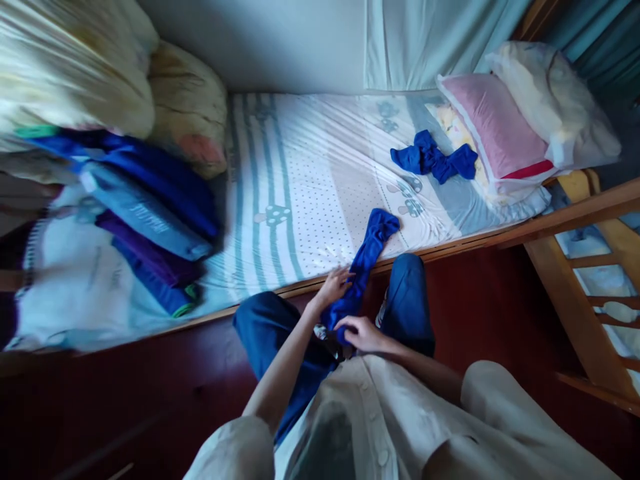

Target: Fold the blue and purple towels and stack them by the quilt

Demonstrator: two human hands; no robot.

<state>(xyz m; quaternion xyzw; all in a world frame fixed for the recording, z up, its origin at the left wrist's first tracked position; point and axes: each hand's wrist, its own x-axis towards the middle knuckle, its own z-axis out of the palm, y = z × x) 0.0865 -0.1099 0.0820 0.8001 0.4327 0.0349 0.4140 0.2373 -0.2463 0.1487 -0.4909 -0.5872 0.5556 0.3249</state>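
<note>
the one camera rides on the person's head, and to my eye it peers forward and steeply down. their shirt (367, 407) sits closest, right below the lens; the left hand (336, 288) and right hand (367, 335) fall near mid-view, a little farther off. beyond, it looks across the bed (320, 153) to the wall (280, 47) behind. it's rolled, so the bed's front edge climbs rightward, and it sweeps wide, from piled clothes (150, 207) to a wooden frame (560, 293).
</note>
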